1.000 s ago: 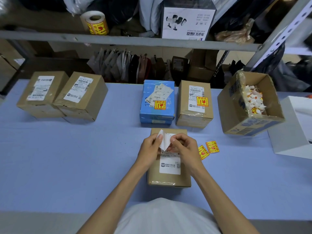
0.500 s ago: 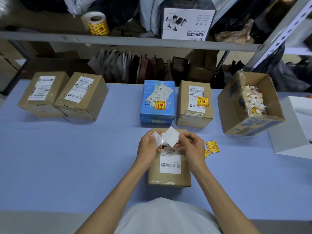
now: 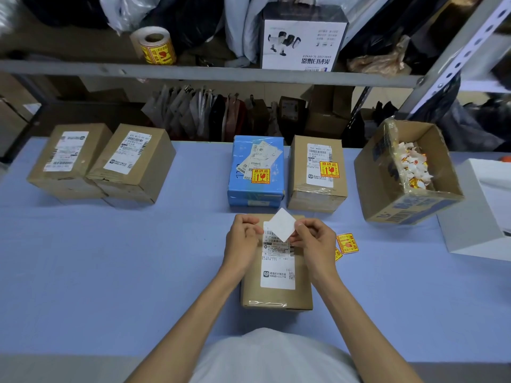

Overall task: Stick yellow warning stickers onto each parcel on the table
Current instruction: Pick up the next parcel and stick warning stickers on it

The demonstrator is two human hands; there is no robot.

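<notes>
At far left two brown cartons stand touching on the blue surface. Each shows only a shipping label, so both still need a sticker. Further right, the blue parcel and the brown parcel just beside it each carry a yellow warning sticker and look finished.

In front of them, the near parcel has no yellow on it yet. Above it the left hand is curled, and whether it pinches anything cannot be told. The right hand pinches a white square, which is either a sticker seen from behind or its liner. Spare yellow stickers lie just right of that hand, and an open carton of paper scraps stands beyond them.

By this count two parcels are done and three remain.
</notes>
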